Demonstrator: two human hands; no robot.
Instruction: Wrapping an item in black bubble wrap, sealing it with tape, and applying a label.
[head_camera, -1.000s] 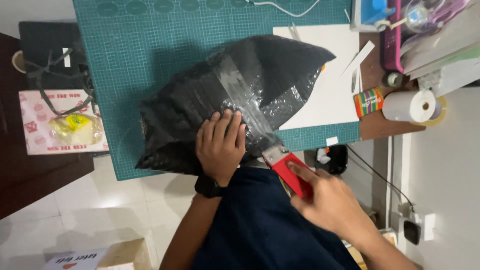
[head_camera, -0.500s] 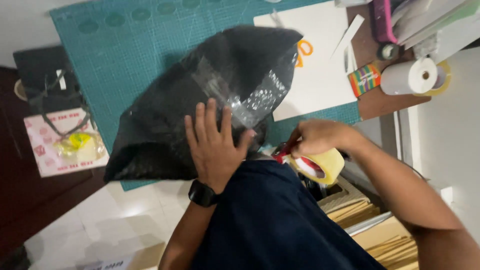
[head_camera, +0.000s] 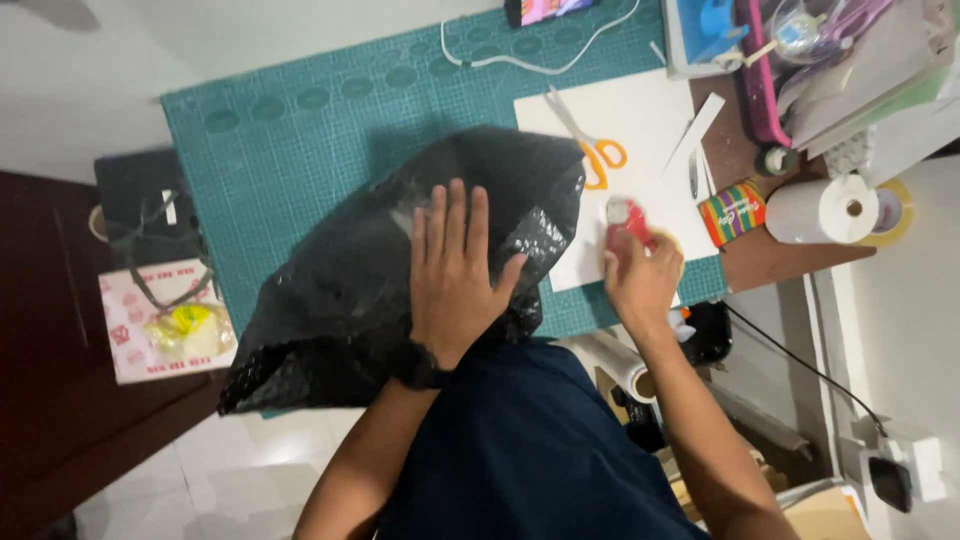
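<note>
A black bubble-wrap parcel lies on the teal cutting mat. My left hand rests flat on top of it, fingers spread, a black watch on the wrist. My right hand is to the parcel's right, over the edge of a white sheet, and grips a red tape dispenser with a roll of yellowish tape.
Orange-handled scissors lie on the white sheet. A striped roll, a white paper roll and a tape roll sit at the right. Cluttered trays fill the top right. A white cable crosses the mat's top. A bag lies left.
My right hand has carried the tape dispenser from the near edge of the parcel up to the right, over the white sheet. My left hand has shifted further up the parcel.
</note>
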